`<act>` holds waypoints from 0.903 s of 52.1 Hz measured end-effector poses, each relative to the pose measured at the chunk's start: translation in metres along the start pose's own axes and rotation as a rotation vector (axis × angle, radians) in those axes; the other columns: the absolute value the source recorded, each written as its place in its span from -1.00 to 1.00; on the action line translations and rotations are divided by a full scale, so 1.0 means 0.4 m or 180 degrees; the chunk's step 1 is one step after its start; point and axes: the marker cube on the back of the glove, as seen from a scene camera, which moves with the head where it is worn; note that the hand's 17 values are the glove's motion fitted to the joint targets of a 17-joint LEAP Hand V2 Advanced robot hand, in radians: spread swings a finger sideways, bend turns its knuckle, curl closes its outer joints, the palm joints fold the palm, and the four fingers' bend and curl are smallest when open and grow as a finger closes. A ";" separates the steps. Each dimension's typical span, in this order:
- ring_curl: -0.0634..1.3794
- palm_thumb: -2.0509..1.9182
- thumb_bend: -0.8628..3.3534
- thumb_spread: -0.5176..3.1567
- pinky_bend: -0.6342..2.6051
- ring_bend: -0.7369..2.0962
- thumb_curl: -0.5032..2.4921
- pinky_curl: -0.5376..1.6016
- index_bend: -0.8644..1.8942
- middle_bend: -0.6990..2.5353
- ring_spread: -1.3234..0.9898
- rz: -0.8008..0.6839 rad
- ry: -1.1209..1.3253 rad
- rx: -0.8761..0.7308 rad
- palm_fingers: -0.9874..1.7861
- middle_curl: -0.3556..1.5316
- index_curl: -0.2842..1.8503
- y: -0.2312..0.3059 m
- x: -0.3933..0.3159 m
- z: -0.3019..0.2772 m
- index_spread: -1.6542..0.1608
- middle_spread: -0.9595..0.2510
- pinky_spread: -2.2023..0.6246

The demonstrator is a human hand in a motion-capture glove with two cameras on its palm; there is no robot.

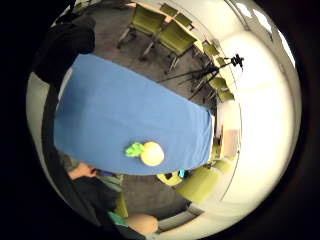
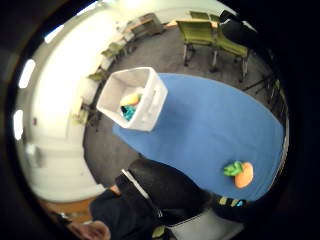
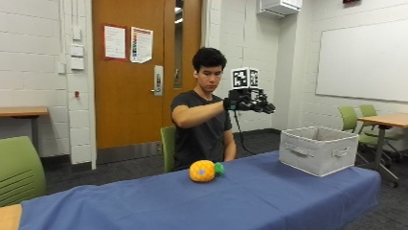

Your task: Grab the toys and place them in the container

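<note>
A plush pineapple toy (image 3: 203, 171), orange-yellow with a green top, lies on the blue tablecloth (image 3: 255, 196) in front of the person. It also shows in both palm views (image 1: 151, 153) (image 2: 243, 174). A white fabric container (image 3: 317, 149) stands at the table's right end; inside it lie a yellow toy (image 2: 131, 99) and a teal toy (image 2: 128, 113). My gloved right hand (image 3: 248, 104) is raised high above the table between the pineapple and the container. Its fingers are stretched out and hold nothing.
Green chairs (image 3: 19, 167) and a wooden table (image 3: 386, 120) stand around the room. A camera tripod (image 1: 220, 70) stands beyond the table's far side. The blue cloth is bare between the pineapple and the container.
</note>
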 end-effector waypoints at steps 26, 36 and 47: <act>-0.52 -0.04 -0.64 -0.24 -0.11 0.00 -0.55 -0.22 -0.25 -0.32 -0.21 0.0525 -0.0026 -0.0359 -0.21 -0.13 -0.25 0.278 0.326 0.352 0.50 0.34 0.45; -0.55 -0.04 -0.64 -0.24 -0.12 -0.05 -0.56 -0.21 -0.24 -0.32 -0.22 0.0718 -0.0192 -0.0658 -0.22 -0.13 -0.26 0.354 0.372 0.535 0.49 0.32 0.46; -0.55 -0.03 -0.64 -0.23 -0.14 -0.05 -0.56 -0.21 -0.24 -0.32 -0.23 0.0746 -0.0321 -0.0699 -0.18 -0.14 -0.28 0.387 0.377 0.587 0.49 0.30 0.47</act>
